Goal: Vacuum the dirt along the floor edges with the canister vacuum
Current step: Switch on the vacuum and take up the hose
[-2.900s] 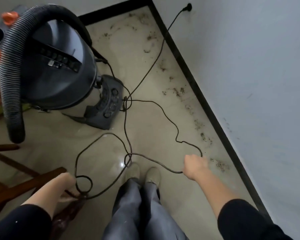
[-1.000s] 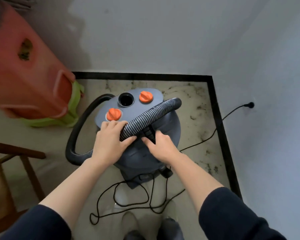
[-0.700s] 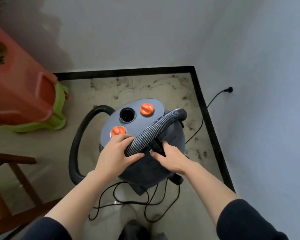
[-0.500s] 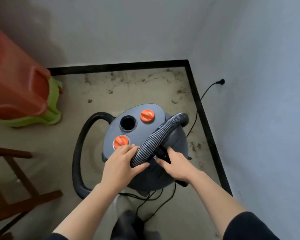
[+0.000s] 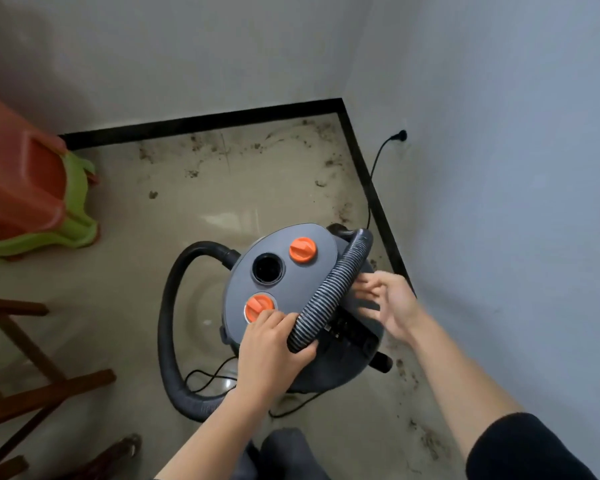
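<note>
Beige tiled floor (image 5: 125,237) spreads out from under you into a corner of white walls, and closest to you your left hand (image 5: 271,351) curls its fingers round the ribbed end of the hose (image 5: 329,292), which lies across the grey lid of the canister vacuum (image 5: 284,244) standing near the right-hand wall. Your right hand (image 5: 392,306) is blurred at the hose's right side above the control panel, fingers loosely spread; you cannot tell whether they touch it. Farther off, dirt (image 5: 329,163) is scattered along the black skirting (image 5: 201,120), the cord (image 5: 373,173) climbs to a plug (image 5: 401,135) in the right wall, and stacked orange and green stools (image 5: 25,188) stand at the far left.
</note>
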Motion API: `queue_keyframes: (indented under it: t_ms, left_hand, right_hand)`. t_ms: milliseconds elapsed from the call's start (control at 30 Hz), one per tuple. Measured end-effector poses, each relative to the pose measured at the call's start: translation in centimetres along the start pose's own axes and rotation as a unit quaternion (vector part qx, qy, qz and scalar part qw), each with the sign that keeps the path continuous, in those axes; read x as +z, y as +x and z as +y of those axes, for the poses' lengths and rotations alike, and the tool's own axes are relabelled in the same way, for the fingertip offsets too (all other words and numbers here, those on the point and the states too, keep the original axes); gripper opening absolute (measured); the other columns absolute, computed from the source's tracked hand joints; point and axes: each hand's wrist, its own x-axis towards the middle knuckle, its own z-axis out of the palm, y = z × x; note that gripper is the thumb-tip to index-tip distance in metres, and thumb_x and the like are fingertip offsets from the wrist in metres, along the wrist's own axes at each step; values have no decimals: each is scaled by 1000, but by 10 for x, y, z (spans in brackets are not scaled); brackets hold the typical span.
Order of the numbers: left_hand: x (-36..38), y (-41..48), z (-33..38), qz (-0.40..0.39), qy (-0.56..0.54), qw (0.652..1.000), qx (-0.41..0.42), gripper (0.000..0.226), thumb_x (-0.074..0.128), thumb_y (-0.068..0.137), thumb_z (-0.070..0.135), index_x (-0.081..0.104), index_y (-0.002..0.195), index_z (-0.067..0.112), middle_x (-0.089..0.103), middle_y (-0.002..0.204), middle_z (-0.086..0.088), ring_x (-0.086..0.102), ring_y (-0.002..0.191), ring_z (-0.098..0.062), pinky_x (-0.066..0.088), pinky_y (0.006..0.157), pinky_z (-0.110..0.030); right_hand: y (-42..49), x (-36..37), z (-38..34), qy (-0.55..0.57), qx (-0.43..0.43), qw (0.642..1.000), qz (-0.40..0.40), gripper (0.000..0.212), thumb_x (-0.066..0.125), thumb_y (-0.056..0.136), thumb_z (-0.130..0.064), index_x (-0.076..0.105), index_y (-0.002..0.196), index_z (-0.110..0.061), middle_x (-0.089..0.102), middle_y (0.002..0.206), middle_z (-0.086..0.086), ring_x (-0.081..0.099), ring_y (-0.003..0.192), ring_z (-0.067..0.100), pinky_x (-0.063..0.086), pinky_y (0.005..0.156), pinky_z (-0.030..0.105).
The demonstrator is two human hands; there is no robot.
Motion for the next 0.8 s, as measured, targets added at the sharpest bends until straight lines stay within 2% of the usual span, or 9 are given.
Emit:
queue_keyframes:
  t_ms: [67,133,200,267,333,400,500,667,800]
  left_hand:
    - [-13,6,13,-26,-69,996,-39,28,60,69,51,67,85,29,51,70,13,50,71,-7,34,58,-24]
    - [-36,15,24,-50,-118,991,-45,23,67,68,45,68,82,27,56,70,10,53,69,-7,41,59,-26]
    - [-68,26,27,-72,-151,984,-63,17,77,70,34,72,83,24,61,70,5,56,66,-8,44,61,-26]
    - [-105,39,20,-114,-170,975,-88,15,81,70,24,74,83,21,64,71,2,56,60,-7,45,60,-25]
    - [-141,52,9,-146,-161,971,-98,20,82,68,23,76,87,26,67,77,-1,61,66,-16,48,65,-29]
    - [-173,66,-2,-151,-145,972,-109,24,81,68,20,76,88,31,71,81,-2,65,69,-15,51,69,-29]
    - [-207,89,-16,-148,-93,978,-112,29,78,71,8,73,92,29,71,79,-3,61,63,-7,48,64,-24]
    - [-248,117,-35,-140,-11,985,-105,29,77,70,9,67,91,25,64,76,-2,61,71,-18,46,64,-29]
    - [-275,145,-56,-120,-7,989,-90,26,74,69,3,64,88,16,58,72,-5,54,63,-17,43,59,-29]
  right_hand:
    - [2,8,-21,32,-1,999,25,23,51,88,-34,61,90,-13,60,82,3,53,77,17,41,75,35]
    - [8,21,-37,25,5,998,53,37,60,87,-46,62,103,-13,62,83,1,57,77,17,45,69,32]
    - [14,35,-51,58,6,995,87,50,72,80,-43,58,115,-10,65,88,4,61,74,18,48,59,28]
    - [20,46,-67,114,12,989,91,41,76,78,-33,60,107,-9,65,90,8,63,75,20,54,63,30]
    - [22,60,-84,169,14,984,59,21,73,80,-24,59,89,-10,62,81,8,61,68,19,55,64,29]
    - [21,78,-100,209,16,977,29,14,69,81,-18,57,82,-11,59,73,7,58,62,18,52,57,27]
    - [20,102,-120,226,9,974,5,15,70,78,-18,58,82,-11,61,71,6,59,62,18,51,56,26]
    - [16,137,-152,212,-56,975,-11,22,74,78,-20,61,92,-10,65,84,5,64,74,19,53,67,29]
    - [17,168,-184,235,-82,968,-24,20,73,79,-22,62,91,-13,63,83,2,63,72,17,53,65,26]
